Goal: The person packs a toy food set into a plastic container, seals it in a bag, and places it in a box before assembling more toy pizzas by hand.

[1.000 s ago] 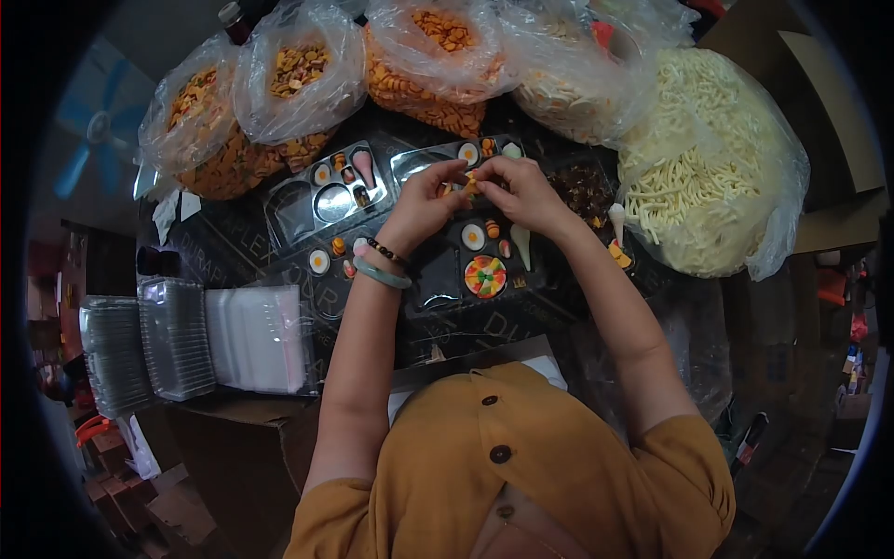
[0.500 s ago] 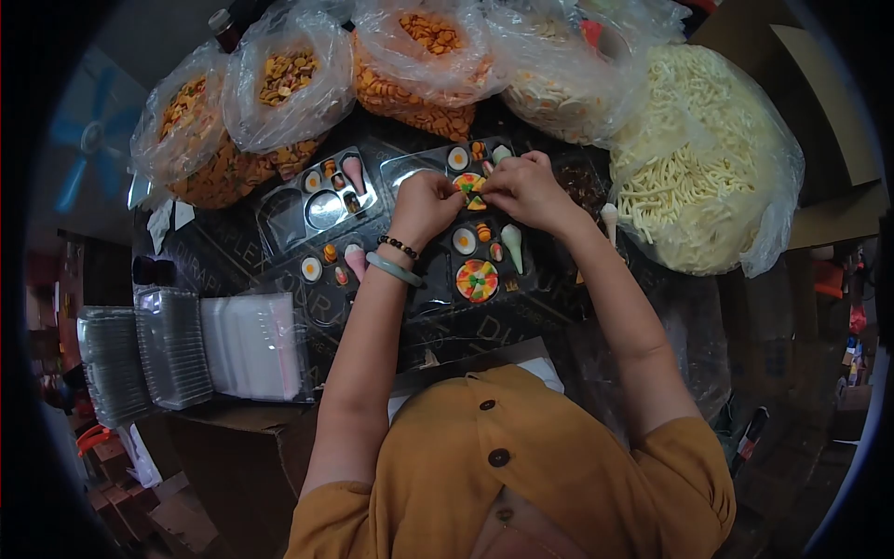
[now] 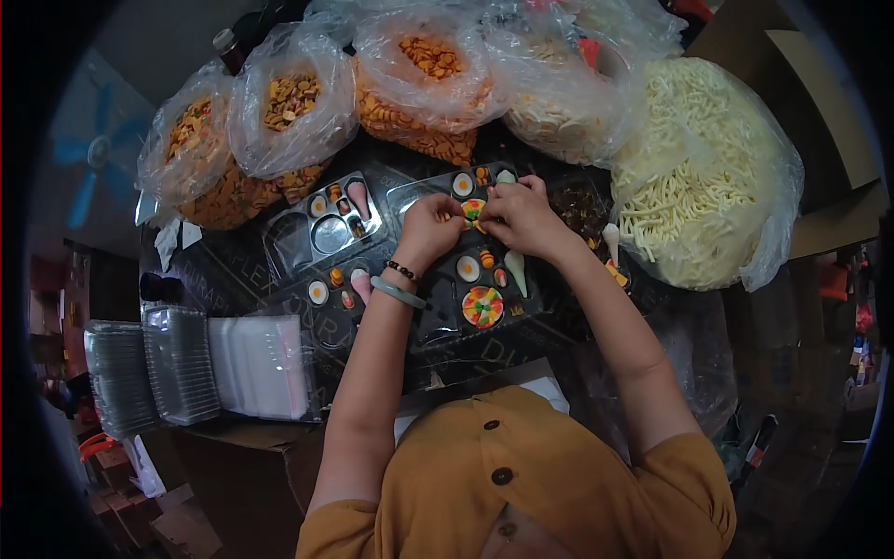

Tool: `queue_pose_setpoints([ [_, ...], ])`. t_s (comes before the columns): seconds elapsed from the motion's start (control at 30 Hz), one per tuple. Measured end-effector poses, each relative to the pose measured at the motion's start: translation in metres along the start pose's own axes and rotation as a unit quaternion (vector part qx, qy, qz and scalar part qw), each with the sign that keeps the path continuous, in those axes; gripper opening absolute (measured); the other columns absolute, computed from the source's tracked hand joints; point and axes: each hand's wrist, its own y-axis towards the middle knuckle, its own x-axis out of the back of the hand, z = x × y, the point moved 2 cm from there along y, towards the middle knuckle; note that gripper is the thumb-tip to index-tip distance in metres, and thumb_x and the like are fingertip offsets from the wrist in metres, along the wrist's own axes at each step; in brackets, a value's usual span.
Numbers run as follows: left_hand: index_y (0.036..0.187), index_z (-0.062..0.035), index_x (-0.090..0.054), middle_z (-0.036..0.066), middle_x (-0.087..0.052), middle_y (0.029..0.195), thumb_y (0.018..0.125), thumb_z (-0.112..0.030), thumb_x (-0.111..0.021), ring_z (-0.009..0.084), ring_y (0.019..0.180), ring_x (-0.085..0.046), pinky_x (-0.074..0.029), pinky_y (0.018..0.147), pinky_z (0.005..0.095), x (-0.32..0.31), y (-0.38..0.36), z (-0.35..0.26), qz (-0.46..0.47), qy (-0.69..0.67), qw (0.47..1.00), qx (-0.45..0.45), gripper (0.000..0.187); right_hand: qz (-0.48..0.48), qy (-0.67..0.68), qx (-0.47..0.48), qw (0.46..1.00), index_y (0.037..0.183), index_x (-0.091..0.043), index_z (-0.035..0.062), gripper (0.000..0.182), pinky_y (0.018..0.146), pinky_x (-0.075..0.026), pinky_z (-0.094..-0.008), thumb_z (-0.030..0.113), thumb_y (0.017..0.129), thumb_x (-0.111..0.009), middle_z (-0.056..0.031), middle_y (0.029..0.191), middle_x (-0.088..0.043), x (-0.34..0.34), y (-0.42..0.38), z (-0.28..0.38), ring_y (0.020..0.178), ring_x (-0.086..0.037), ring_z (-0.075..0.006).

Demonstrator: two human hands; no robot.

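Both my hands meet over the upper tray (image 3: 402, 197). My left hand (image 3: 431, 229) pinches the left side of a colourful round pizza-like piece (image 3: 472, 213), and the closed fingers of my right hand (image 3: 524, 216) are on its right side. Around them lie a small fried egg (image 3: 463, 184) and an ice-cream-shaped piece (image 3: 506, 176). Just below, another tray bears a fried egg (image 3: 468, 268), a green cone (image 3: 516, 272) and a complete round pizza piece (image 3: 483, 306). A clear tray (image 3: 329, 236) with small pieces and a pink cone (image 3: 358, 198) sits to the left.
Open plastic bags of small orange and brown pieces (image 3: 433, 58) line the back. A big bag of cream-coloured sticks (image 3: 689, 177) stands at the right. Stacked clear trays (image 3: 182, 363) and plastic sleeves (image 3: 256, 363) lie at the left edge, near a cardboard box (image 3: 219, 466).
The whole view has shifted, so the table appears slightly lower. Both hands remain at the round piece, with its upper part now more covered by my right fingers.
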Motion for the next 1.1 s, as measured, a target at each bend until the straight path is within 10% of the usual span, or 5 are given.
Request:
queue_pose_setpoints([
  [0.47,0.093,0.0002,-0.066,0.011,-0.06,0.076,0.071,-0.009,-0.065,0.0184,0.067,-0.059,-0.049,0.061,0.0281,-0.003,-0.014,-0.019,-0.099,0.185,0.976,-0.061,0.024,-0.081,-0.064,-0.035,0.994,0.08,-0.066,0.0086,0.007,0.092,-0.03,-0.0435,0.015,0.077,-0.065,-0.0048,0.081,-0.058,0.0,-0.006,0.007,0.085,-0.058,-0.0217],
  [0.57,0.134,0.003,-0.033,0.011,-0.056,0.112,0.081,0.01,-0.05,0.0138,0.091,-0.058,-0.049,0.076,0.0229,-0.001,-0.018,-0.02,0.041,-0.189,0.981,0.036,0.057,-0.112,0.025,-0.041,0.993,0.087,-0.067,0.0075,0.011,0.088,-0.035,-0.0391,0.014,0.079,-0.064,-0.0055,0.082,-0.06,0.004,-0.007,0.012,0.082,-0.059,-0.0217],
  [0.77,0.144,-0.0002,-0.006,0.016,-0.05,0.124,0.079,0.015,-0.049,0.0173,0.104,-0.054,-0.047,0.087,0.0268,-0.002,-0.028,-0.03,0.113,-0.356,0.928,-0.003,0.079,-0.068,0.217,-0.063,0.972,0.097,-0.064,0.0016,0.017,0.065,-0.048,-0.0286,0.01,0.082,-0.062,-0.0059,0.078,-0.061,-0.001,0.005,0.012,0.07,-0.061,-0.0136],
  [1.03,0.137,0.002,-0.027,0.011,-0.056,0.115,0.084,0.005,-0.051,0.0147,0.09,-0.06,-0.049,0.073,0.0223,0.009,-0.025,-0.022,0.104,-0.325,0.94,0.011,0.058,-0.041,0.236,-0.165,0.957,0.097,-0.064,0.0001,0.014,0.064,-0.048,-0.0252,0.009,0.087,-0.058,-0.0059,0.079,-0.063,0.007,-0.001,0.018,0.074,-0.06,-0.0107],
  [1.1,0.133,0.0031,-0.036,0.01,-0.058,0.112,0.085,0.001,-0.053,0.0139,0.086,-0.061,-0.048,0.07,0.0213,0.01,-0.024,-0.019,0.093,-0.287,0.953,0.024,0.051,-0.045,0.274,-0.17,0.945,0.094,-0.065,0.0009,0.017,0.066,-0.05,-0.0334,0.013,0.084,-0.059,-0.0141,0.083,-0.066,0.002,0.002,0.006,0.077,-0.065,-0.0249],
])
